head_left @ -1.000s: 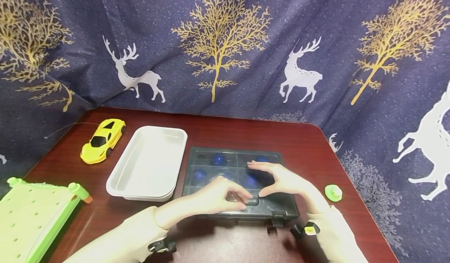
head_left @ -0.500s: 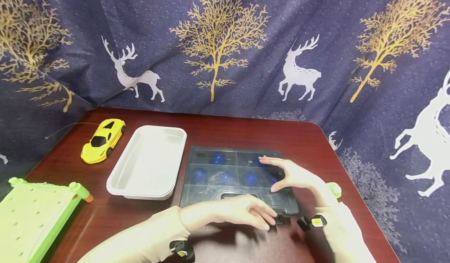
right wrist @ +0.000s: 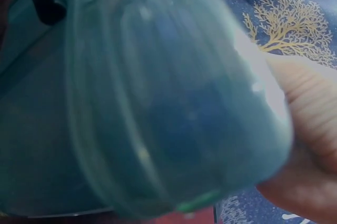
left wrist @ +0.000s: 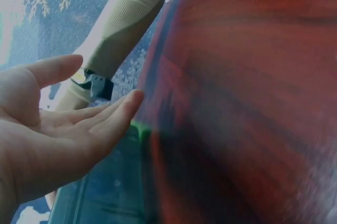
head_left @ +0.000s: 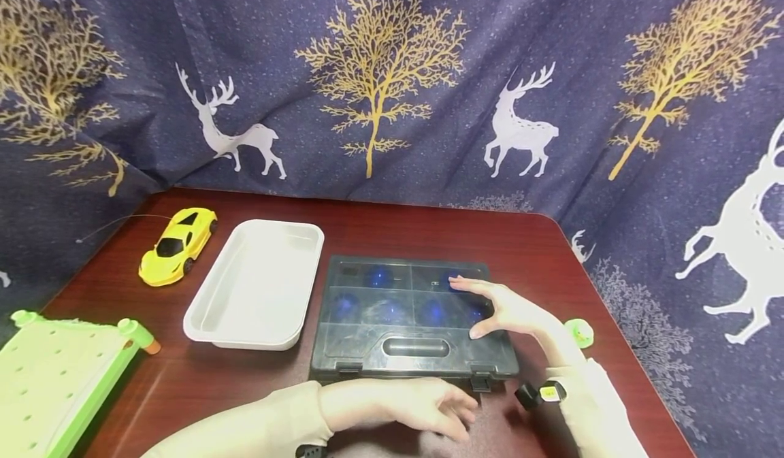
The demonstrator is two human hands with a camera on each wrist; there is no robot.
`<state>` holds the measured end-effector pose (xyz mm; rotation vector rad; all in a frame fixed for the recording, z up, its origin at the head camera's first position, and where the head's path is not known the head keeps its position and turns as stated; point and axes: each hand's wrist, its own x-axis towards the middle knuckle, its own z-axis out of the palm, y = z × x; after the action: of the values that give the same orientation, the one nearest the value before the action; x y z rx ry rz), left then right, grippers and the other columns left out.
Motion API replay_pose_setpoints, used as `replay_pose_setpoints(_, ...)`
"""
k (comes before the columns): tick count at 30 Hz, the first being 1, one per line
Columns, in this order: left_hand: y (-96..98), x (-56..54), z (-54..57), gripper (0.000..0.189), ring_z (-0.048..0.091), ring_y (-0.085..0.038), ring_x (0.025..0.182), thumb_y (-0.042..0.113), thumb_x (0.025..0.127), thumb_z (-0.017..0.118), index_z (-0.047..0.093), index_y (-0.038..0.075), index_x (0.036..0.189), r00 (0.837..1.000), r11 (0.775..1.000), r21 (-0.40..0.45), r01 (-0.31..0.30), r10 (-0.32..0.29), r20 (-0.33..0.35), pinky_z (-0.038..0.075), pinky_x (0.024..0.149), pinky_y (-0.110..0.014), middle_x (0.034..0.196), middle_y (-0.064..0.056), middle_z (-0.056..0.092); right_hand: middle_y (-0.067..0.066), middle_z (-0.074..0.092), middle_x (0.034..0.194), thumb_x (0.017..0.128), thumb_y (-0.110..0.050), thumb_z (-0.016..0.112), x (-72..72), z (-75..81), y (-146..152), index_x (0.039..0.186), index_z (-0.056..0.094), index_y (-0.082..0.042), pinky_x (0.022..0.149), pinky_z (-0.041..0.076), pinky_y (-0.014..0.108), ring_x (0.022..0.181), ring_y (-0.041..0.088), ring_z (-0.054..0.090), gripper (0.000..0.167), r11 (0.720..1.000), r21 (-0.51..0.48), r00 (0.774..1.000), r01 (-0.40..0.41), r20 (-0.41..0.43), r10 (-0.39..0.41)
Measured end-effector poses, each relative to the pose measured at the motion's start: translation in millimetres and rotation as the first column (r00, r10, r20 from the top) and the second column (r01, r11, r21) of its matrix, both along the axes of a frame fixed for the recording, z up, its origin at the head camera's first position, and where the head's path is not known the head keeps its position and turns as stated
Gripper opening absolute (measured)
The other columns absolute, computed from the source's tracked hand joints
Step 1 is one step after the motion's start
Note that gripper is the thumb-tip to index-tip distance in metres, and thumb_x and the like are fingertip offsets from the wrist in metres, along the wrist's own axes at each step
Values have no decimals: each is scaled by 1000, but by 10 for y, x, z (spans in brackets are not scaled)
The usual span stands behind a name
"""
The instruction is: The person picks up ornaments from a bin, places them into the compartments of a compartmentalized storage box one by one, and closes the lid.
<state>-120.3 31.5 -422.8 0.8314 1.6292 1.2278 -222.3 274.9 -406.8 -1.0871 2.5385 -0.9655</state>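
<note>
A dark, see-through plastic case (head_left: 361,335) lies flat on the table with its lid down. Several round blue things show dimly inside its compartments. Two latches and a handle slot line its front; the right latch (head_left: 481,380) juts out from the edge. My right hand (head_left: 511,308) spreads over the right side of the lid, fingertips at the back compartments and thumb nearer the front. In the right wrist view, the case's bluish corner (right wrist: 184,103) fills the middle. My left hand (head_left: 425,407), empty with loosely bent fingers, hovers just in front of the case.
A white tray (head_left: 197,318) stands left of the case, with a yellow toy car (head_left: 177,246) beyond it. At the left front is a light green perforated board with legs (head_left: 55,376). A small green toy (head_left: 579,333) sits by the right edge. A deer-patterned cloth (head_left: 416,158) hangs behind.
My left hand has moved off the case's handle area, right and toward the front edge, baring the handle slot. My right hand has shifted slightly right over the lid.
</note>
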Motion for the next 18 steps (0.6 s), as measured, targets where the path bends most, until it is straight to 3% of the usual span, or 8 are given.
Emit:
replay_pose_setpoints(4,17,14,-27,52,61,-5,113,9,95,59,42,-8,141,999,999,-31,20,-19,30,45,91,-12,134,-15,61,14,47,149,70,-25,87,9,-6,-1,143,48,-5,111,32,19,140,3,36,86,1000,-5,1000,10,9,-10)
replay_pose_setpoints(10,44,39,-127,53,59,-25,122,3,95,58,38,-10,143,990,997,9,-73,71,119,50,96,-22,136,-20,57,16,46,149,69,-26,87,24,17,-22,143,47,-3,111,30,18,140,2,34,87,1000,-8,1000,9,17,-9)
replay_pose_setpoints(18,82,49,-191,50,55,-28,127,3,96,55,37,-10,142,977,989,59,-134,122,172,49,101,-31,137,-19,57,15,46,150,69,-26,88,23,4,-18,143,48,-5,112,31,21,142,7,35,87,1000,-10,1000,2,12,-1)
